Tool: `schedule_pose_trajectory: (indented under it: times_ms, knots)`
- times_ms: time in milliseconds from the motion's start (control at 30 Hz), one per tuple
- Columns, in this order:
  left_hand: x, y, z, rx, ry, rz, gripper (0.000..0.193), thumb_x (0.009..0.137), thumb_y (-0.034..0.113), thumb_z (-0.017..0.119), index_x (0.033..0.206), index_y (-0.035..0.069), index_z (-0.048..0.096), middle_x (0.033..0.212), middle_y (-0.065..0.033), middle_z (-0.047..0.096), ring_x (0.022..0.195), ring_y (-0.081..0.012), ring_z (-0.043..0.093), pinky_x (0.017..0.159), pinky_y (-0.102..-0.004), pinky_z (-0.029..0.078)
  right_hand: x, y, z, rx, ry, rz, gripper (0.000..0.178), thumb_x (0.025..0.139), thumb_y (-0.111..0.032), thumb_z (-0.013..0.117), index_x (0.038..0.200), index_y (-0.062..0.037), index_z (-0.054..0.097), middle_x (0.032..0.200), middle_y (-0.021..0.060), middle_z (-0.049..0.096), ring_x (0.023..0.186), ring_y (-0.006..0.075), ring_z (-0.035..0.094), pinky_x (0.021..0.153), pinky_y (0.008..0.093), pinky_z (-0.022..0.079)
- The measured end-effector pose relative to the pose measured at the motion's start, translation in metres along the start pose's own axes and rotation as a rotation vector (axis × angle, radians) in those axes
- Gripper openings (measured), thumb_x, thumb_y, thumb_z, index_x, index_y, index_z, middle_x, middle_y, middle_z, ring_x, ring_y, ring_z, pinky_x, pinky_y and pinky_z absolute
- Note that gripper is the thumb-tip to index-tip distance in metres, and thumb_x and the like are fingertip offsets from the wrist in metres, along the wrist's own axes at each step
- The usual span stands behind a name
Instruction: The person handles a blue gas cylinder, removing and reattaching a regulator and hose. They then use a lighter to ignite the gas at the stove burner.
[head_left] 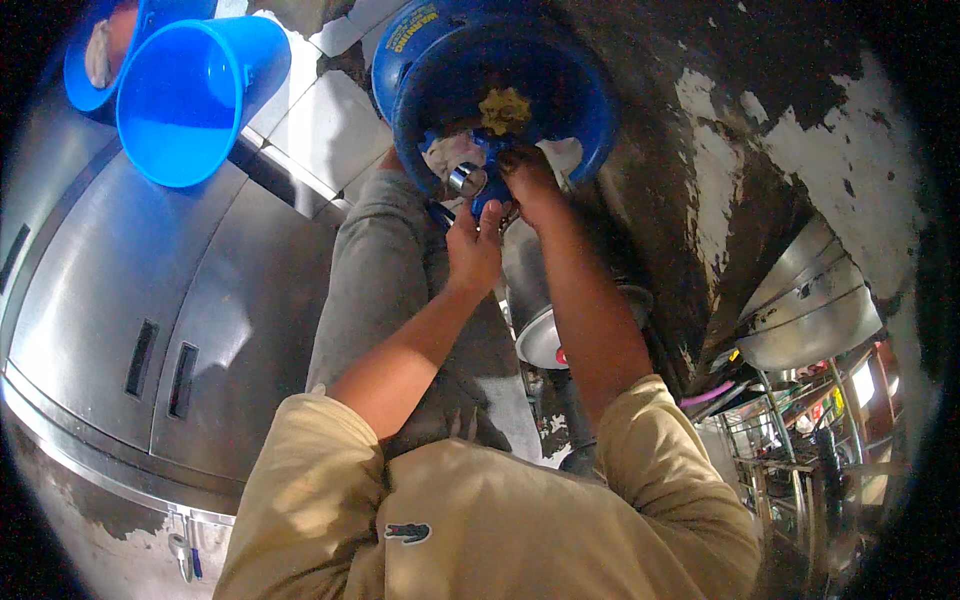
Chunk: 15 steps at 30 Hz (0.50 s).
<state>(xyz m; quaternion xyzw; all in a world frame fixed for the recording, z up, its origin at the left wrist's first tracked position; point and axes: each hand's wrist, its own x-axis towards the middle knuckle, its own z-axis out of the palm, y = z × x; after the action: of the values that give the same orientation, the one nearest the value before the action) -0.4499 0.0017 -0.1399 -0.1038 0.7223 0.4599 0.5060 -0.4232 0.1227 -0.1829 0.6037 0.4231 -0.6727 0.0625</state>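
Observation:
A blue gas cylinder [598, 120] stands ahead of me, with a round collar about its top. Inside the collar is a yellow valve handwheel [503, 110]. Just below the handwheel sits a blue gas regulator [491, 190] with a round, silver-rimmed gauge [466, 180]. My left hand [474, 248] grips the regulator from the near side, thumb up along it. From the right, my right hand [530, 182] has its fingers curled round the regulator's upper part, close to the valve. The joint between regulator and valve is hidden by my fingers.
A blue bucket [235, 100] lies at the upper left beside another blue container [92, 98]. Steel cabinet doors [235, 340] line the left. A metal pot [524, 262] stands under my right forearm. A metal basin [815, 315] and a cluttered rack [765, 450] are at right, by a peeling wall [700, 160].

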Motion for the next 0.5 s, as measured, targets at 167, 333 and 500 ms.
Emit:
schedule_pose_trajectory:
  times_ms: [167, 333, 500]
  knots:
    - [0.019, -0.017, -0.017, -0.094, -0.117, 0.021, 0.033, 0.099, 0.028, 0.054, 0.110, -0.004, 0.057, 0.085, -0.0041, 0.063, 0.078, -0.0107, 0.051, 0.071, -0.0290, 0.045, -0.056, -0.015, 0.010, 0.125, 0.280, -0.165, 0.032, 0.096, -0.033, 0.059, 0.107, -0.0038, 0.065, 0.094, 0.0056, 0.066, 0.082, 0.0160, 0.060, 0.072, 0.0311, 0.049]
    - [0.009, -0.020, 0.002, -0.035, -0.032, 0.003, 0.034, 0.100, 0.029, 0.053, 0.108, -0.004, 0.056, 0.083, -0.0067, 0.061, 0.078, -0.0122, 0.051, 0.071, -0.0305, 0.045, -0.011, -0.007, 0.003, 0.036, 0.134, 0.062, 0.037, 0.093, -0.040, 0.058, 0.102, -0.0049, 0.066, 0.096, 0.0079, 0.067, 0.089, 0.0205, 0.061, 0.082, 0.0355, 0.048]
    - [-0.001, -0.032, 0.008, -0.050, 0.004, -0.075, 0.038, 0.098, 0.035, 0.055, 0.098, -0.002, 0.057, 0.078, -0.0072, 0.058, 0.073, -0.0132, 0.048, 0.065, -0.0319, 0.042, -0.020, -0.016, -0.009, 0.228, 0.115, 0.120, 0.040, 0.092, -0.039, 0.060, 0.113, -0.0051, 0.062, 0.106, 0.0075, 0.064, 0.093, 0.0217, 0.060, 0.086, 0.0351, 0.046]
